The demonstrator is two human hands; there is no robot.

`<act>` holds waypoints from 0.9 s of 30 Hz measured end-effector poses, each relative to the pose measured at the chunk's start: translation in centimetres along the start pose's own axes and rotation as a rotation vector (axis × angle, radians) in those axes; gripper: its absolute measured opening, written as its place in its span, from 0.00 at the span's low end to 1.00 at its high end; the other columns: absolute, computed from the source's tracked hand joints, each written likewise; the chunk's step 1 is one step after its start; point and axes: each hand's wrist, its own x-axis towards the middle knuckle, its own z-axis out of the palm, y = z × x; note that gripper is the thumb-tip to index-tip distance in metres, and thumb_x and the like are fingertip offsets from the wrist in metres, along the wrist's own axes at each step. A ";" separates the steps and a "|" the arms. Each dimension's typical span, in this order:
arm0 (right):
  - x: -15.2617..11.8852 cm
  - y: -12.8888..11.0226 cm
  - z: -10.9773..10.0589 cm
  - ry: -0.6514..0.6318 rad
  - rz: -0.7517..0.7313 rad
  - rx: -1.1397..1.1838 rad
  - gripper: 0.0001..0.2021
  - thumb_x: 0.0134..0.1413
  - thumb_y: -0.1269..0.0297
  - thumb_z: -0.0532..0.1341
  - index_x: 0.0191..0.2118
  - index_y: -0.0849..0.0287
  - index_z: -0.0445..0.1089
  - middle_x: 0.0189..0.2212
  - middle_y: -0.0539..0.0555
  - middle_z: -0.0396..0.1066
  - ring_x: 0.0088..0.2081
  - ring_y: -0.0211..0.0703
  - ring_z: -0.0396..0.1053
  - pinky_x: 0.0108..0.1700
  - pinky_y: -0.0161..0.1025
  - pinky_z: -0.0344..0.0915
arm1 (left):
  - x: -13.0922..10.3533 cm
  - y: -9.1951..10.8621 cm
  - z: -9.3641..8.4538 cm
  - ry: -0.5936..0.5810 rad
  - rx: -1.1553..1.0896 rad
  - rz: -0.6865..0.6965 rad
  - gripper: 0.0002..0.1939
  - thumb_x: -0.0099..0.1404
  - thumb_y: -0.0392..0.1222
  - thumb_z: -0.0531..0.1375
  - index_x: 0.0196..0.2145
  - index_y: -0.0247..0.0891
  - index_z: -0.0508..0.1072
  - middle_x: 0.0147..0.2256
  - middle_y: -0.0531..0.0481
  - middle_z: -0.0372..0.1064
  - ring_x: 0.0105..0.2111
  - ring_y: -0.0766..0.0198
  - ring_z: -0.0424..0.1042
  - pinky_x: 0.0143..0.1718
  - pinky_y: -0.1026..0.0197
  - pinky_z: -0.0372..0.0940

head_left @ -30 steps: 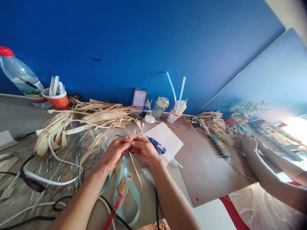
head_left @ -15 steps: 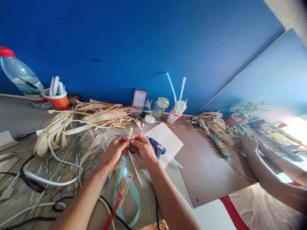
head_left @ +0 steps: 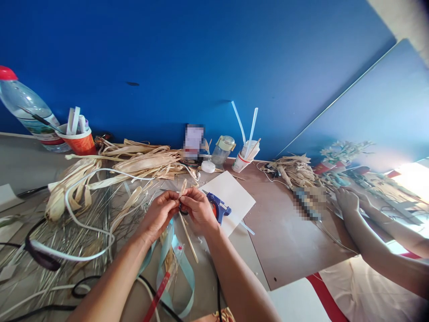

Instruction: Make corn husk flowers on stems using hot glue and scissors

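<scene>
Both my hands meet over the middle of the table, fingertips pinched together around a small piece of dried corn husk (head_left: 183, 186) whose pale tip sticks up between them. My left hand (head_left: 164, 209) grips it from the left, and my right hand (head_left: 198, 209) from the right. Below the fingers a thin wooden stick (head_left: 189, 237) slants toward me; whether it touches the husk is hidden. Just right of my right hand, a blue glue gun (head_left: 219, 207) lies on a white sheet (head_left: 234, 192). A light blue ribbon (head_left: 191, 277) loops under my wrists.
Dried corn husks (head_left: 147, 161) lie along the blue partition (head_left: 187, 58). Thin wires (head_left: 77, 223) and a white cable (head_left: 69, 197) cover the left side. A paper cup (head_left: 240, 163) holds glue sticks; a glass jar (head_left: 221, 152) stands beside it. A co-worker's hands (head_left: 348, 201) rest at the right.
My hands stay pinched on the husk piece in nearly the same place, with only slight finger movement. The whole view has shifted a little.
</scene>
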 end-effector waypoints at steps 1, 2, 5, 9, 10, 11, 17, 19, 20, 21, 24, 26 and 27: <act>0.0 0.0 -0.1 -0.002 -0.003 -0.007 0.08 0.37 0.67 0.68 0.27 0.59 0.70 0.20 0.45 0.65 0.20 0.30 0.58 0.24 0.31 0.55 | 0.0 0.0 0.0 -0.007 -0.004 -0.002 0.08 0.47 0.40 0.63 0.26 0.37 0.70 0.23 0.55 0.67 0.25 0.67 0.67 0.30 0.64 0.63; 0.1 0.1 -0.1 -0.004 -0.007 -0.013 0.08 0.37 0.67 0.68 0.27 0.59 0.70 0.20 0.45 0.65 0.20 0.31 0.58 0.25 0.31 0.55 | 0.0 -0.1 -0.1 -0.016 -0.012 -0.004 0.08 0.47 0.40 0.63 0.26 0.37 0.70 0.23 0.55 0.67 0.25 0.67 0.68 0.31 0.63 0.64; 0.2 0.2 -0.3 -0.010 -0.020 -0.032 0.08 0.37 0.65 0.68 0.27 0.58 0.70 0.20 0.45 0.66 0.21 0.31 0.58 0.25 0.32 0.55 | 0.1 -0.2 -0.1 -0.047 -0.040 -0.005 0.07 0.47 0.38 0.64 0.27 0.37 0.71 0.23 0.54 0.68 0.25 0.66 0.69 0.31 0.63 0.64; 0.3 0.4 -0.4 -0.009 -0.032 -0.037 0.08 0.38 0.65 0.68 0.26 0.58 0.69 0.19 0.46 0.67 0.20 0.31 0.58 0.25 0.32 0.54 | 0.0 -0.2 -0.1 -0.066 -0.050 0.005 0.07 0.47 0.36 0.64 0.27 0.36 0.72 0.23 0.54 0.67 0.25 0.67 0.67 0.29 0.64 0.62; 0.3 0.3 -0.4 -0.009 -0.034 -0.037 0.08 0.39 0.65 0.68 0.26 0.59 0.69 0.19 0.45 0.67 0.20 0.31 0.58 0.25 0.32 0.54 | 0.0 -0.2 -0.1 -0.069 -0.053 0.006 0.07 0.47 0.36 0.64 0.27 0.36 0.72 0.23 0.54 0.67 0.25 0.67 0.66 0.29 0.64 0.62; 0.3 0.3 -0.4 -0.007 -0.036 -0.034 0.08 0.39 0.65 0.68 0.26 0.59 0.69 0.18 0.45 0.66 0.20 0.31 0.58 0.25 0.31 0.53 | 0.0 -0.2 -0.1 -0.070 -0.056 0.007 0.06 0.47 0.36 0.64 0.27 0.36 0.72 0.23 0.54 0.67 0.25 0.68 0.66 0.29 0.65 0.61; 0.3 -0.2 -0.4 0.013 -0.037 0.012 0.09 0.41 0.63 0.68 0.27 0.58 0.68 0.18 0.45 0.65 0.20 0.31 0.58 0.24 0.31 0.53 | 0.2 -0.4 -0.4 -0.053 -0.062 -0.016 0.09 0.52 0.43 0.65 0.28 0.34 0.75 0.25 0.51 0.69 0.24 0.68 0.64 0.26 0.65 0.58; 0.3 -0.3 -0.5 0.001 -0.038 0.019 0.09 0.41 0.63 0.68 0.26 0.59 0.68 0.18 0.45 0.65 0.19 0.31 0.58 0.24 0.31 0.54 | 0.3 -0.6 -0.6 -0.076 -0.029 -0.032 0.09 0.52 0.44 0.66 0.28 0.35 0.75 0.25 0.52 0.69 0.24 0.69 0.63 0.25 0.66 0.57; 0.3 -0.4 -0.5 -0.003 -0.038 0.022 0.09 0.40 0.64 0.69 0.25 0.59 0.68 0.18 0.45 0.65 0.19 0.30 0.58 0.24 0.31 0.54 | 0.4 -0.7 -0.7 -0.087 -0.013 -0.036 0.10 0.52 0.44 0.66 0.29 0.35 0.75 0.25 0.52 0.68 0.24 0.69 0.63 0.26 0.66 0.56; 0.3 -0.4 -0.5 -0.007 -0.036 0.028 0.09 0.40 0.64 0.69 0.25 0.60 0.69 0.17 0.45 0.65 0.19 0.30 0.58 0.23 0.30 0.54 | 0.4 -0.8 -0.7 -0.094 -0.004 -0.038 0.10 0.53 0.44 0.67 0.29 0.35 0.75 0.25 0.52 0.68 0.24 0.69 0.63 0.26 0.66 0.57; 0.3 -0.4 -0.4 -0.018 -0.019 0.065 0.08 0.39 0.65 0.69 0.26 0.61 0.71 0.17 0.45 0.65 0.19 0.30 0.59 0.23 0.29 0.55 | 0.4 -0.9 -0.8 -0.095 -0.019 -0.033 0.12 0.52 0.46 0.67 0.29 0.34 0.75 0.26 0.51 0.68 0.25 0.69 0.62 0.27 0.66 0.56; 0.2 -0.5 -0.4 -0.013 -0.004 0.102 0.09 0.37 0.67 0.69 0.29 0.61 0.73 0.17 0.45 0.66 0.19 0.30 0.60 0.23 0.29 0.57 | 0.4 -0.8 -0.7 -0.094 -0.038 -0.028 0.13 0.51 0.46 0.68 0.28 0.34 0.75 0.26 0.52 0.68 0.24 0.70 0.60 0.26 0.67 0.56; 0.2 -0.6 -0.3 -0.009 0.001 0.119 0.10 0.36 0.67 0.70 0.31 0.61 0.73 0.18 0.45 0.67 0.19 0.30 0.61 0.23 0.29 0.58 | 0.4 -0.7 -0.6 -0.097 -0.049 -0.028 0.13 0.51 0.47 0.69 0.28 0.33 0.74 0.25 0.52 0.68 0.24 0.71 0.60 0.26 0.68 0.56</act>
